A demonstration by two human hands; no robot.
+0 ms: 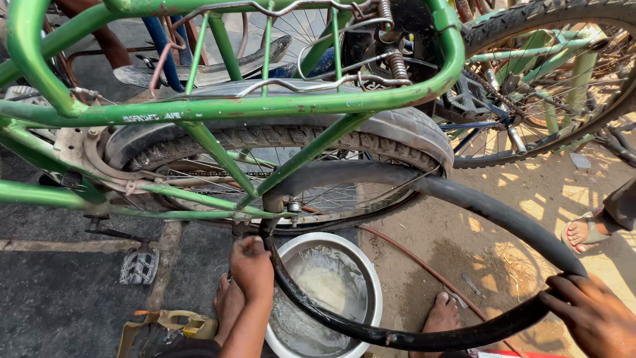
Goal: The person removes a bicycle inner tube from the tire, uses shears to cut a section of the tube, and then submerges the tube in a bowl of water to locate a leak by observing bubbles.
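A black inner tube (477, 205) loops out from the rear wheel (291, 142) of a green bicycle (218, 109). My left hand (252, 265) grips the tube low on its left side, just under the wheel axle. My right hand (593, 311) holds the tube at its lower right bend. Under the tube's bottom arc sits a steel bowl (368, 268) of cloudy water. My bare feet (440, 315) rest on the ground on either side of the bowl.
A second green bicycle's wheel (550, 86) stands at the right rear. Another person's sandalled foot (583, 232) is at the right edge. A pedal (139, 265) hangs at the left, a thin reddish hose (417, 262) lies on the dirt, and a yellowish object (179, 323) sits at bottom left.
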